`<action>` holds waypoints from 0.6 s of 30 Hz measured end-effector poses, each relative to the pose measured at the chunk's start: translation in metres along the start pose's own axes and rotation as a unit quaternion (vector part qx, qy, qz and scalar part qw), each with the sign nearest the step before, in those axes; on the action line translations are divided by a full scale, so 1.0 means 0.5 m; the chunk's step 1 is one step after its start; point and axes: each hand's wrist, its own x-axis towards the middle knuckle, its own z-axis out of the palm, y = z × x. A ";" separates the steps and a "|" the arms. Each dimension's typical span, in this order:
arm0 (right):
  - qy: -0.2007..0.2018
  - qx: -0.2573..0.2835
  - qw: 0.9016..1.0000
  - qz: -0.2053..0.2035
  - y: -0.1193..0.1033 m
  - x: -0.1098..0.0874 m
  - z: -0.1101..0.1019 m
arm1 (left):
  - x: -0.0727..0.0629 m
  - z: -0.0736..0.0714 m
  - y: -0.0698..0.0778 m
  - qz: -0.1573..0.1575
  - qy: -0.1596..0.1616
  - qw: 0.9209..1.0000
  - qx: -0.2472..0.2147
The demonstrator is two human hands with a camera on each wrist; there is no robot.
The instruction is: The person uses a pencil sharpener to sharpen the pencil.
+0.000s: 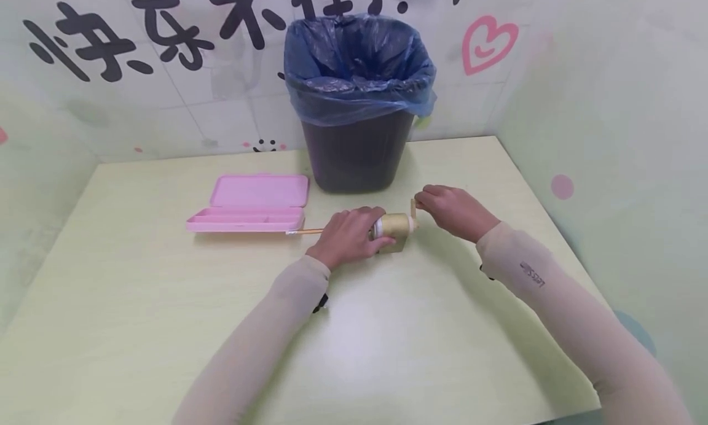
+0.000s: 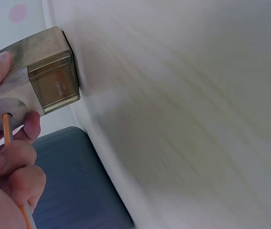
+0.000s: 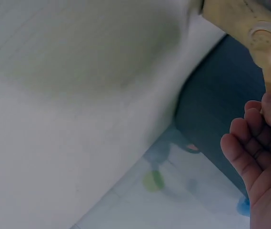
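A gold, boxy crank pencil sharpener [image 1: 396,226] stands on the table, with a clear shavings drawer on its side in the left wrist view. My left hand [image 1: 347,233] grips the sharpener's body, thumb on the near side. An orange-striped pencil [image 2: 7,129] has its end inside the sharpener's hole and passes under the curled fingers of that hand; its white-tipped end sticks out to the left in the head view. My right hand [image 1: 452,211] pinches the end of the sharpener's crank handle [image 3: 270,81] between thumb and fingertips, the crank pointing up in the head view.
An open pink pencil case [image 1: 249,219] lies left of the sharpener, its lid tilted back. Behind stands a dark trash bin [image 1: 356,155] lined with a blue plastic bag [image 1: 359,99]. Walls with printed characters and a pink heart border the table [image 1: 166,327] at the back and sides.
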 end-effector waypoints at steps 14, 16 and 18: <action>-0.067 0.042 0.997 0.021 0.006 -0.023 0.083 | 0.001 0.000 0.000 0.000 0.000 1.000 0.001; -0.070 0.045 0.996 0.018 -0.003 -0.032 0.091 | 0.000 0.000 -0.002 -0.002 0.001 1.000 -0.002; -0.069 0.055 0.996 0.010 -0.013 -0.043 0.097 | -0.002 0.002 -0.004 -0.006 -0.001 1.000 -0.006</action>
